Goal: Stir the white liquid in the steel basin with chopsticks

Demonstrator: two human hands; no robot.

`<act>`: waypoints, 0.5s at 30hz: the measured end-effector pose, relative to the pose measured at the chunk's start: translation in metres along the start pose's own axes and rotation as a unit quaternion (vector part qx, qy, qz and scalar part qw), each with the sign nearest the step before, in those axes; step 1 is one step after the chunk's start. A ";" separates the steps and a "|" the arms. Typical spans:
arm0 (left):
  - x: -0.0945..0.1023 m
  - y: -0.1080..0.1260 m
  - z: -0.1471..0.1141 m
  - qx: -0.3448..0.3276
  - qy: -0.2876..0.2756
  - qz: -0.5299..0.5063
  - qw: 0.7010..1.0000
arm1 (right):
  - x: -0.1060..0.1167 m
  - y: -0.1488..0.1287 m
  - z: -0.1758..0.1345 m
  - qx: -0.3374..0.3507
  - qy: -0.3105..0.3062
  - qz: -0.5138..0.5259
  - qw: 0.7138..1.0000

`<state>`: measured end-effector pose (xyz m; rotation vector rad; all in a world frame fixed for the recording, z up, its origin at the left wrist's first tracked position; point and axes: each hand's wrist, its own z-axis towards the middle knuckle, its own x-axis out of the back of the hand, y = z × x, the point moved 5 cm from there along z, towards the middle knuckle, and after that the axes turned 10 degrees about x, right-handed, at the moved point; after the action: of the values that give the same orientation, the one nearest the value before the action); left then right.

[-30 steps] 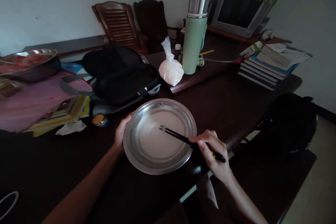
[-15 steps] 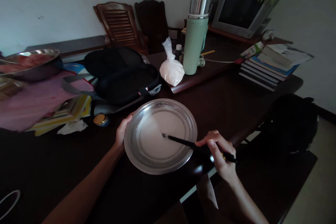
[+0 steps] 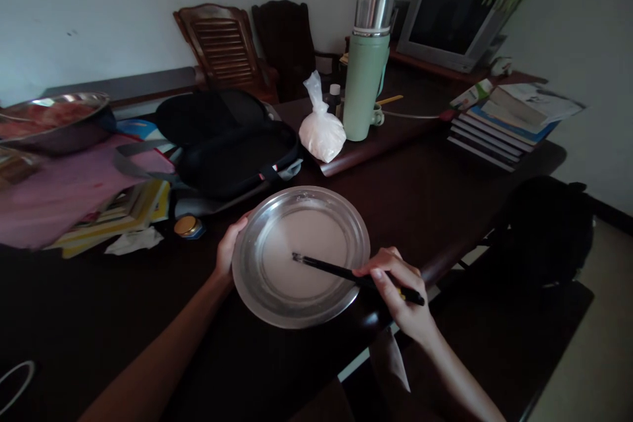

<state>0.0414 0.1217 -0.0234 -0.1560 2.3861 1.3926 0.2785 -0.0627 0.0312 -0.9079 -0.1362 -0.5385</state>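
A round metal basin (image 3: 363, 237) with a wide rim holds a milky white liquid (image 3: 316, 231). My left hand (image 3: 228, 247) grips the basin's left side, its thumb at the rim and its other fingers hidden beneath. Closed around black chopsticks (image 3: 331, 269) is my right hand (image 3: 400, 287), near the basin's right edge. Their whitened tips dip into the liquid around the middle, and a bit of yellow shows near the back end. Past the basin sits a knotted clear bag of white powder (image 3: 322, 135).
A tall green thermos (image 3: 366, 86) and a small dark bottle (image 3: 334, 100) stand behind the bag. An open black case (image 3: 237, 151), a gold-lidded jar (image 3: 188, 227) and papers (image 3: 119, 217) lie left. Stacked books (image 3: 499, 132) are at right.
My right hand has moved left, carrying the chopsticks' tips leftward through the liquid. My left hand and the basin keep nearly the same place; the view has shifted slightly.
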 end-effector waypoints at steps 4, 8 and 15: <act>-0.001 0.000 0.000 0.002 -0.002 0.001 1.000 | 0.004 0.001 0.000 -0.009 0.029 -0.034 0.999; 0.000 0.000 0.000 0.010 0.005 -0.001 1.000 | 0.006 0.003 -0.002 -0.034 0.038 -0.012 0.999; 0.000 -0.001 0.001 -0.002 -0.005 0.005 1.000 | 0.005 0.003 -0.001 -0.010 0.028 -0.040 0.999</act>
<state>0.0419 0.1224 -0.0246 -0.1368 2.3793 1.3999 0.2840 -0.0642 0.0299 -0.9099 -0.1167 -0.6395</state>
